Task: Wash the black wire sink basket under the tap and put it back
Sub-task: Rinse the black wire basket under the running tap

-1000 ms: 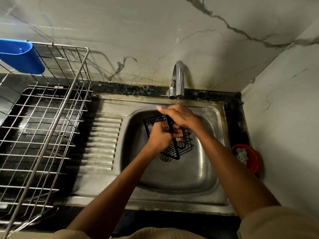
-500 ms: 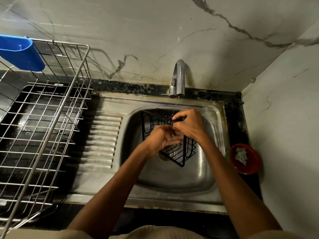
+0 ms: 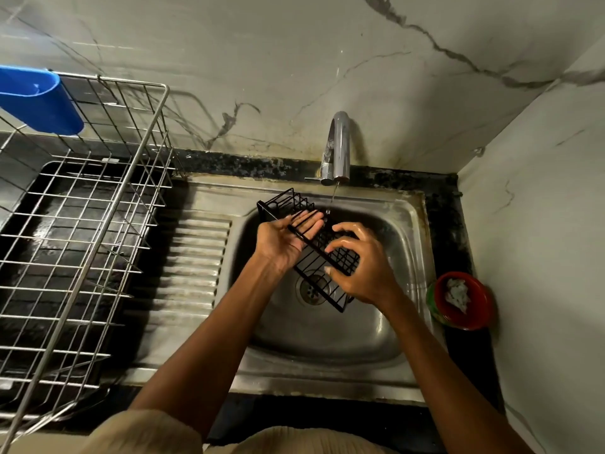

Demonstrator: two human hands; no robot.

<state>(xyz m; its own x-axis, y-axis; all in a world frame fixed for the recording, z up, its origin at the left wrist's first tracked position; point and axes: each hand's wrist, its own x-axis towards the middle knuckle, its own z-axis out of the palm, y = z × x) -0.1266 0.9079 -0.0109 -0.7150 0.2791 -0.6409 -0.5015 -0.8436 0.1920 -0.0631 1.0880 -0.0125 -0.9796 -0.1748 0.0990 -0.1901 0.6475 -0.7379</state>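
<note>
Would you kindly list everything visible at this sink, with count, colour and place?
Wire basket: one, black, held tilted over the sink bowl under the tap.
Tap: one, chrome, behind the sink, running thinly.
Sink: one, steel, centre.
Dish rack: one, silver wire, left.
Cup: one, blue, on the rack's far corner.
Bowl: one, red, right of the sink.
Left hand: open, supporting the basket.
Right hand: fingers curled on the basket.
</note>
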